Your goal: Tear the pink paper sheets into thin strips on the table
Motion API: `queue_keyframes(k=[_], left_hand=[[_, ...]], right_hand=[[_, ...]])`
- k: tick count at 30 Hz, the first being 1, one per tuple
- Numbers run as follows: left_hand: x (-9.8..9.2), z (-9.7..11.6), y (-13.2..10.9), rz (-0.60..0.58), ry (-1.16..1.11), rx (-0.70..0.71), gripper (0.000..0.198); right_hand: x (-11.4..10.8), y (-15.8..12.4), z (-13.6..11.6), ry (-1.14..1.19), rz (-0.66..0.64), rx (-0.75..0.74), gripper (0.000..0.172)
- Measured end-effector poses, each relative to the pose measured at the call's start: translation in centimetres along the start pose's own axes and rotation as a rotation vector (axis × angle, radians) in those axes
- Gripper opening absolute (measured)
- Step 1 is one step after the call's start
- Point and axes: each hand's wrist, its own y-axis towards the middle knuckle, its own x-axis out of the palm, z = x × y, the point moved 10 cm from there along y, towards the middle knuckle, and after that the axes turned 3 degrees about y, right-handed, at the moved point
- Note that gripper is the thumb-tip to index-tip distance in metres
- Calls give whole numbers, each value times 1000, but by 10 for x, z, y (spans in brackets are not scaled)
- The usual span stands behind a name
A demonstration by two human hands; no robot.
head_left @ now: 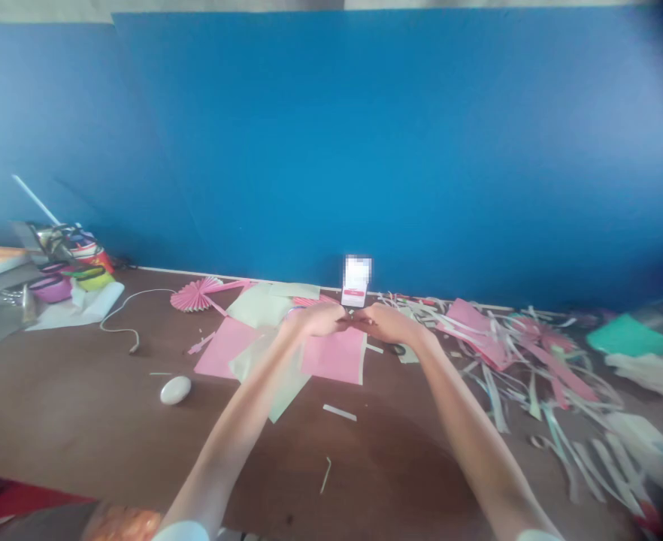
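Both my arms stretch forward over the brown table. My left hand [323, 318] and my right hand [385, 321] meet just in front of an upright phone [355, 284] with a lit screen, partly pixelated. The fingers of both hands are bent toward each other; something small and pale may be between them, too small to make out. Beneath my left hand and forearm lie pink paper [334, 357] and pale green paper [289, 383]. A folded pink paper fan [196, 294] rests to the left of the sheets.
Paper strips and pink pieces [481, 334] are heaped on the right, near a green item [636, 336]. A white oval object [175, 390] and a white cable [134, 330] lie left. Small colourful containers [52, 287] stand at the far left. A blue wall [331, 150] rises behind.
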Motion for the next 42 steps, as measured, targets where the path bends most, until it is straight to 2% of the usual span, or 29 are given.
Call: queue_keyframes(k=[5, 11, 17, 22, 27, 34, 42], left_hand=[[3, -4, 1, -18, -23, -14, 31], [-2, -5, -2, 0, -80, 18, 33], [-5, -18, -6, -14, -155, -72, 33], [-12, -15, -7, 28, -175, -59, 40], [-15, -11, -7, 51, -172, -55, 48], [-23, -9, -7, 104, -192, -67, 49], [-13, -19, -4, 59, -202, -89, 44]], right_hand=[[-5, -2, -1, 21, 11, -15, 44], [-10, -4, -1, 8, 21, -15, 44], [-11, -8, 9, 87, -10, 46, 44], [-19, -7, 12, 72, 36, 52, 41], [-23, -12, 15, 126, 4, 81, 40], [-29, -20, 20, 162, 5, 144, 41], [-35, -22, 42, 102, 73, 187, 40]])
